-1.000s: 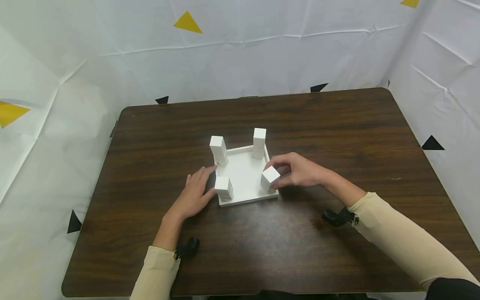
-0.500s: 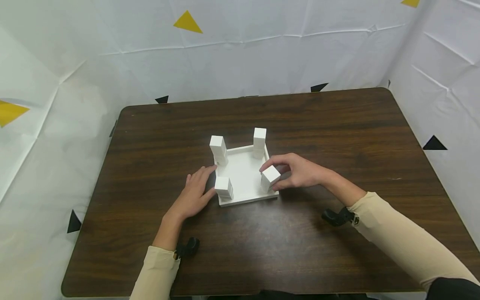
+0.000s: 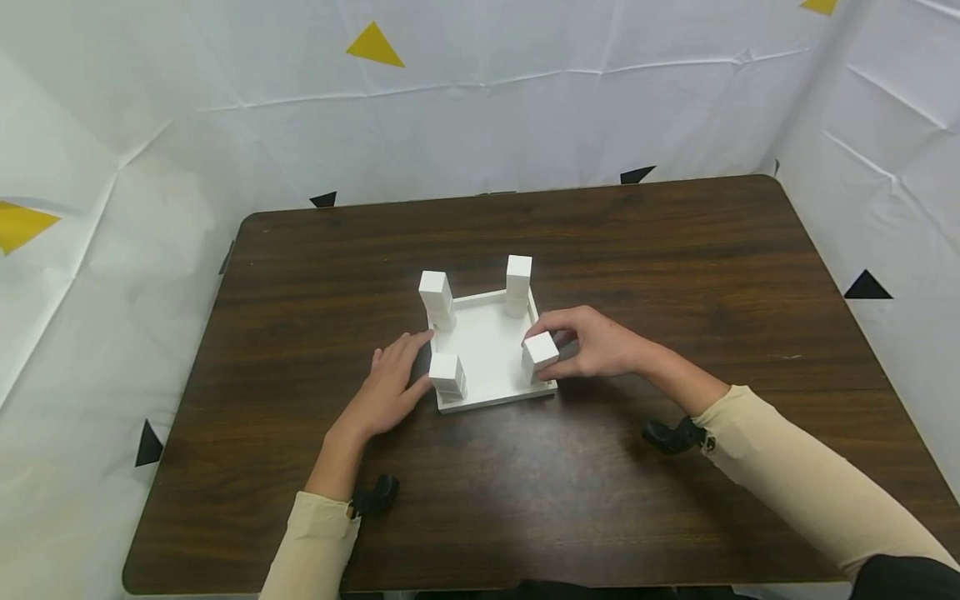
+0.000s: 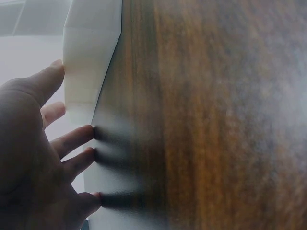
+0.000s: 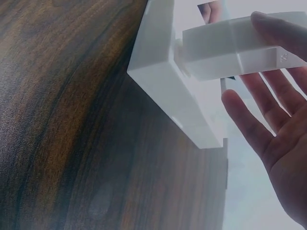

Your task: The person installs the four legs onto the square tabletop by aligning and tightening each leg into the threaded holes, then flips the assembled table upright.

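Note:
A white square tabletop panel (image 3: 486, 342) with a raised rim lies upside down on the table, a white leg standing at each corner. My right hand (image 3: 597, 342) grips the near-right table leg (image 3: 539, 353) between thumb and fingers. From the right wrist view, that leg stands on the panel's corner (image 5: 156, 45), with a narrow gap at its base. On the left side, my left hand (image 3: 384, 392) rests its outstretched fingers and thumb against the panel edge and the near-left leg (image 3: 447, 375). Far-left leg (image 3: 437, 298) and far-right leg (image 3: 518, 283) stand upright, untouched.
The dark wood-grain table (image 3: 637, 500) has rounded corners. White sheeting (image 3: 480, 142) with yellow and black triangles surrounds its back and sides. A black wrist camera (image 3: 377, 495) is strapped to the left wrist, another wrist camera (image 3: 672, 434) to the right.
The near-right leg has turned a little in my right hand, its square top now angled differently. My right fingers shift slightly around it. The left hand and panel stay put.

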`<state>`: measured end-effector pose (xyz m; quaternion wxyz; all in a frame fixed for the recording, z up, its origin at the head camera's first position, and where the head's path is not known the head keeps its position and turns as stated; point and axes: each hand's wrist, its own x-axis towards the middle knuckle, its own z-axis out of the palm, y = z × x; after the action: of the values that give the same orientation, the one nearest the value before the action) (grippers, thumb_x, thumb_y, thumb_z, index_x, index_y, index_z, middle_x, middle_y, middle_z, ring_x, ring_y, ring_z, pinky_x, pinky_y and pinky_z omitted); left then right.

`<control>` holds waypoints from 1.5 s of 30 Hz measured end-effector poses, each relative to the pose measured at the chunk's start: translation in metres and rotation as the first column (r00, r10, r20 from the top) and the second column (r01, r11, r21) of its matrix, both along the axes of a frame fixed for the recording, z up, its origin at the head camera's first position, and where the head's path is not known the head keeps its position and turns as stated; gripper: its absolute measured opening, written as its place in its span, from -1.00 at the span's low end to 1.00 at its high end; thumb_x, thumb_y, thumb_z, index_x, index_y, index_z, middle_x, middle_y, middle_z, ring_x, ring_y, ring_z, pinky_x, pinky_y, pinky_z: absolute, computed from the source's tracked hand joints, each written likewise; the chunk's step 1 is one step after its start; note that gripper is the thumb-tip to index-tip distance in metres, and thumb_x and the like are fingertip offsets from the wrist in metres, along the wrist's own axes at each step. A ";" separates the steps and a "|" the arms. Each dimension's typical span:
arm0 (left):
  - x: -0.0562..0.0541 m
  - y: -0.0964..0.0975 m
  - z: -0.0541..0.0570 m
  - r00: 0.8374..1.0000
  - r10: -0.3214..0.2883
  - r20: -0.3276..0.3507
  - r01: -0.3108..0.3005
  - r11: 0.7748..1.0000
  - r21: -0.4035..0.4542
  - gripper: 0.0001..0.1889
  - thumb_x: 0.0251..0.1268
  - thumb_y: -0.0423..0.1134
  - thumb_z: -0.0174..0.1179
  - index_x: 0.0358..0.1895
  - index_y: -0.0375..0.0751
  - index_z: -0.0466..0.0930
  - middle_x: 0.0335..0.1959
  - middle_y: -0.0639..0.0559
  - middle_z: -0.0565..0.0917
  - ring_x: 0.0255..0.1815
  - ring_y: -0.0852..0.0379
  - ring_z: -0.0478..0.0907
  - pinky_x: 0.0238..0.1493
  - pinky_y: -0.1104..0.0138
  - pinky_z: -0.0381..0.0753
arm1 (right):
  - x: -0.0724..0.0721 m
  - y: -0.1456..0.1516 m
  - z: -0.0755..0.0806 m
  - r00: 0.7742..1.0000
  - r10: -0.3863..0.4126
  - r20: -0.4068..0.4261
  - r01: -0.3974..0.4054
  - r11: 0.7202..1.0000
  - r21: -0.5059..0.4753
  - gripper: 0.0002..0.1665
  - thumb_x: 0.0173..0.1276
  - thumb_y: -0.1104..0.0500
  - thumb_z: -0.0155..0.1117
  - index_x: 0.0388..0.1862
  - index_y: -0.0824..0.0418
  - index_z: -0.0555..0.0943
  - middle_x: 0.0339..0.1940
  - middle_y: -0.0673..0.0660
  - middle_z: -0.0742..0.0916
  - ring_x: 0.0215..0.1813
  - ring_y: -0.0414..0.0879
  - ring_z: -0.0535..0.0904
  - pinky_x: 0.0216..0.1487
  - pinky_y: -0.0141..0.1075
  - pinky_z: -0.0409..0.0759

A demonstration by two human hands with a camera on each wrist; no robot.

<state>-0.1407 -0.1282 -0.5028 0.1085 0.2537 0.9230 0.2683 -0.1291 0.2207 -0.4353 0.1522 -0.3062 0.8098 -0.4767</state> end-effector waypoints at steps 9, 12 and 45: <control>-0.001 0.000 -0.001 1.000 -0.002 -0.010 0.001 1.000 -0.001 -0.32 0.46 -0.11 0.09 0.55 0.05 0.01 0.54 -0.11 0.11 0.57 -0.10 -0.09 0.42 -0.26 -0.23 | 0.000 0.000 -0.002 1.000 -0.004 -0.018 0.004 1.000 0.011 -0.42 0.04 0.22 0.61 0.08 0.16 0.63 -0.02 0.04 0.68 -0.05 -0.08 0.61 0.04 -0.11 0.62; -0.001 0.001 0.000 1.000 -0.006 -0.012 0.006 1.000 0.004 -0.31 0.46 -0.12 0.10 0.55 0.03 0.02 0.54 -0.13 0.11 0.57 -0.12 -0.09 0.41 -0.27 -0.22 | -0.001 0.000 -0.001 1.000 0.023 -0.020 -0.023 1.000 0.006 -0.36 0.06 0.22 0.60 0.16 0.12 0.59 0.09 0.10 0.67 0.07 -0.09 0.57 0.10 -0.08 0.58; 0.000 -0.001 -0.001 1.000 -0.001 -0.001 0.001 1.000 -0.001 -0.30 0.45 -0.11 0.09 0.56 0.06 0.00 0.55 -0.10 0.10 0.57 -0.09 -0.10 0.43 -0.24 -0.24 | -0.004 0.000 0.006 0.988 0.136 0.077 -0.130 0.989 -0.069 -0.45 0.10 0.24 0.56 0.10 0.14 0.62 0.07 0.11 0.67 0.08 -0.05 0.54 0.17 0.06 0.51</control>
<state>-0.1411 -0.1290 -0.5037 0.1083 0.2543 0.9231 0.2675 -0.1334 0.2210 -0.4295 0.2065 -0.3447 0.7651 -0.5031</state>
